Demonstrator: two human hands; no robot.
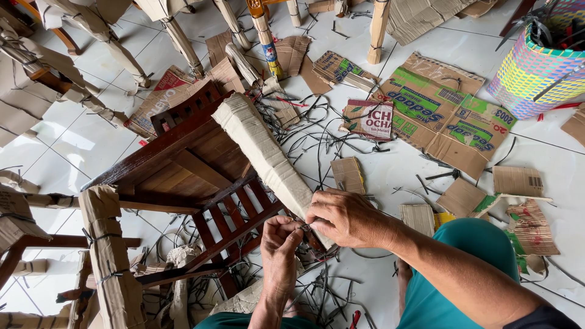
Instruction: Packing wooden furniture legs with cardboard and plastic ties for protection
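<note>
A dark wooden chair (183, 164) lies on its side on the white tiled floor. One of its legs is wrapped in brown cardboard (268, 158) and points toward me. My right hand (344, 216) grips the near end of that wrapped leg from above. My left hand (279, 247) is just below it, fingers pinched at a thin black strap at the wrap's end. Both hands touch the cardboard wrap. My knee in teal trousers (469, 244) is at the lower right.
Cut black straps (317, 140) and cardboard scraps (439, 116) litter the floor. A colourful woven basket (536, 73) stands at the top right. Other cardboard-wrapped chair legs (113, 256) surround me at the left and along the top.
</note>
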